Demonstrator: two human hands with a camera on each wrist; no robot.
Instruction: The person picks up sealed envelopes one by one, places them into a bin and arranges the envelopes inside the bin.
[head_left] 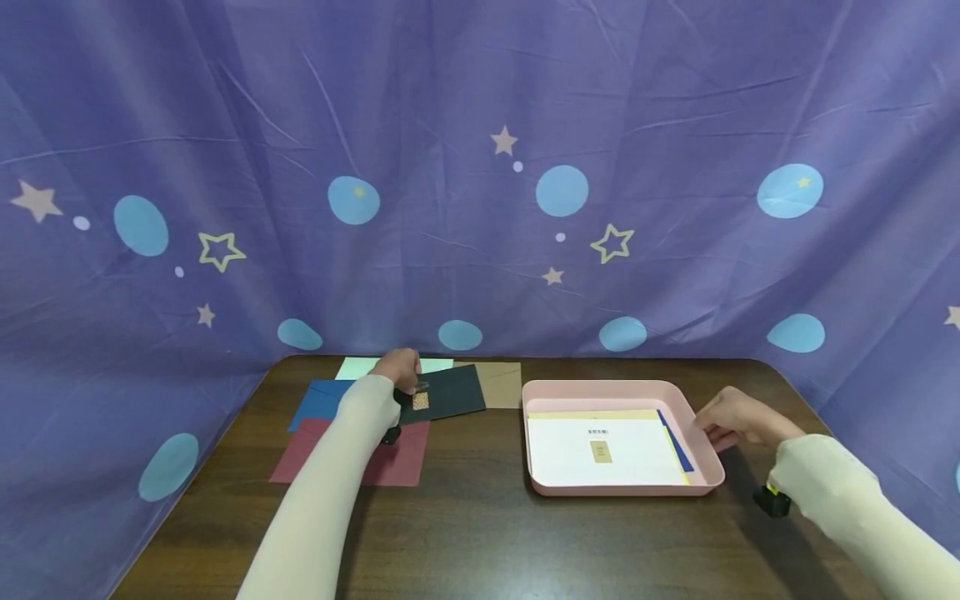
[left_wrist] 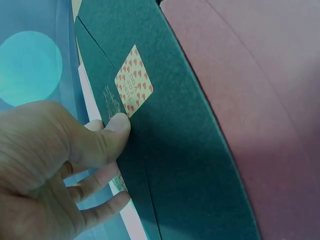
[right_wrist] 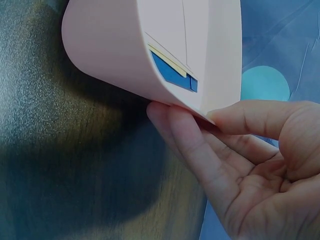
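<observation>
My left hand [head_left: 400,369] pinches the far edge of a dark green envelope [head_left: 456,393], thumb on its upper face beside a diamond-shaped sticker [left_wrist: 134,82] with small red hearts. That envelope lies over or just above others. My right hand [head_left: 738,415] grips the right rim of a pink tray [head_left: 615,395], thumb at the rim and fingers outside, as the right wrist view shows. Inside the tray, a white envelope [head_left: 577,463] with a small tan label rests on top, and yellow and blue edges [right_wrist: 172,75] show beneath it.
Around the green envelope lie a maroon envelope [head_left: 397,462], a blue one [head_left: 313,402], a tan one [head_left: 504,383] and a pale mint one [head_left: 356,367]. All are on a dark wooden table [head_left: 480,533]. A purple patterned curtain [head_left: 465,108] hangs behind.
</observation>
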